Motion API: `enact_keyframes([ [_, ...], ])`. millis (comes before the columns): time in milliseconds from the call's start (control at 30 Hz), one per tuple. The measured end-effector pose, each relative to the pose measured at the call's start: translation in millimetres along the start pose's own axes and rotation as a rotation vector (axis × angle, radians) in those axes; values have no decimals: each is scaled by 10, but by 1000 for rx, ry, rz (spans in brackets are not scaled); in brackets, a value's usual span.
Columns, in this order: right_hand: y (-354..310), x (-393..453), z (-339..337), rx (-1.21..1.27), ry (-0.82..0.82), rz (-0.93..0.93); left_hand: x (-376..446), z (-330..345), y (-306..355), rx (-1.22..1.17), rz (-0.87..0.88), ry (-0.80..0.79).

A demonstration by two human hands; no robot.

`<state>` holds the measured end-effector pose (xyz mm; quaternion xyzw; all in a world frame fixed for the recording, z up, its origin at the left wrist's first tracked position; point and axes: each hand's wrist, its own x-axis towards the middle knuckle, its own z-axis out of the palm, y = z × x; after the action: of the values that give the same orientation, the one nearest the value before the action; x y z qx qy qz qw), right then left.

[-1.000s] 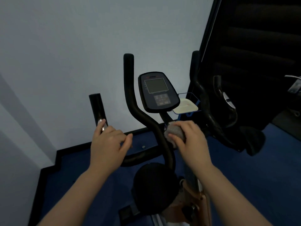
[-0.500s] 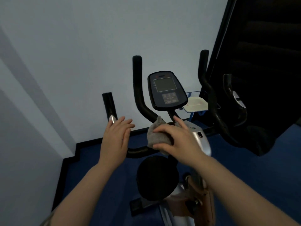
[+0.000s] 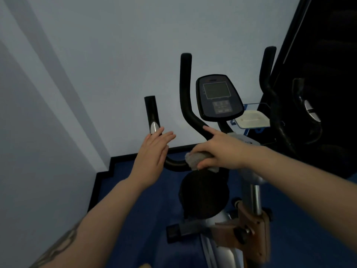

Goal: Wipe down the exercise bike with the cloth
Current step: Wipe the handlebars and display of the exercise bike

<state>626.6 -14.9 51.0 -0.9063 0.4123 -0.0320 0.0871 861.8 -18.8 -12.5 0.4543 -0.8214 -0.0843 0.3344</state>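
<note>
Right hand point(image 3: 218, 149): fingers curled over grey cloth point(image 3: 195, 159), pressing it onto the black handlebar point(image 3: 174, 163) of the exercise bike point(image 3: 220, 97); index finger extended. Cloth bunched, long axis lying along the roughly horizontal bar. Left hand point(image 3: 154, 151): fingers straight, together, resting against the handlebar's left upright grip.

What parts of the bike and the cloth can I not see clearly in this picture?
- Cloth: mostly covered by the right hand, head view; its size and underside are hidden.
- Handlebar under the cloth: whether it is clean cannot be told.
- Console: screen and buttons too dim and small to read.
- Bike base: blurred and cut off by the bottom edge.
- Left hand: its contact with the grip is unclear.
</note>
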Motion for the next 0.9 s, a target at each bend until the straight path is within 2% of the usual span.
enact_keyframes([
  [200, -100, 142, 144, 54, 3, 117, 11, 16, 0, -28, 24, 56],
  [300, -124, 129, 147, 145, -4, 152, 20, -31, -98, 19, 78, 2],
  [400, -93, 26, 122, 128, 17, 231, 86, -129, -270, 79, 195, -83],
  [533, -443, 316, 231, 171, 90, 258, 225, -198, -465, 79, 270, -136],
  [600, -544, 460, 237, 214, 73, 305, 317, -224, -551, 34, 273, -106],
  [700, -521, 356, 135, 299, -39, 380, 475, -294, -687, -25, 239, -19],
  [800, -633, 250, 183, 192, -48, 460, 634, -348, -820, -7, 311, -17],
  [900, -842, 505, 256, 149, 55, 540, 773, -397, -915, 10, 406, -30],
])
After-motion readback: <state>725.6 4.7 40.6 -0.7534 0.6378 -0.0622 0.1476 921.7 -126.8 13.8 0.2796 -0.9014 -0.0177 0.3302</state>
